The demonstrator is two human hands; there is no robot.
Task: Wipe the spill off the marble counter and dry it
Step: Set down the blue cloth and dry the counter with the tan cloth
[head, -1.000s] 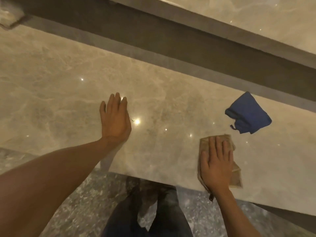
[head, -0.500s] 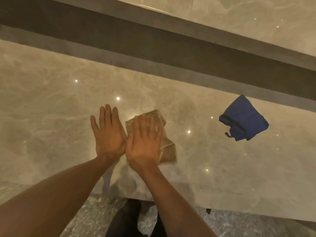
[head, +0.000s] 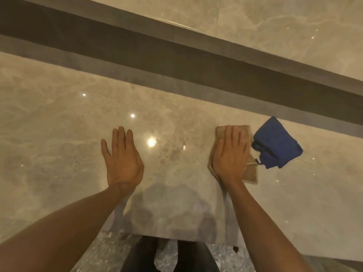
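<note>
The beige marble counter (head: 59, 134) fills most of the view. My right hand (head: 229, 156) lies flat, fingers together, pressing a folded tan cloth (head: 252, 171) onto the counter at the right. My left hand (head: 122, 158) rests flat on the bare marble to the left, fingers slightly apart, holding nothing. Between the hands the marble carries faint wet streaks and droplets (head: 169, 152) near a bright light reflection. A crumpled blue cloth (head: 277, 148) lies just right of the tan cloth, touching or nearly touching its edge.
A dark recessed strip (head: 176, 61) runs diagonally behind the counter, with a higher marble ledge (head: 275, 20) beyond it. The counter's front edge (head: 167, 237) is close to my body; speckled floor and my dark trousers show below it.
My right hand has slid the tan cloth from beside my left hand rightwards across the counter, up next to the blue cloth. My left hand stays flat in place.
</note>
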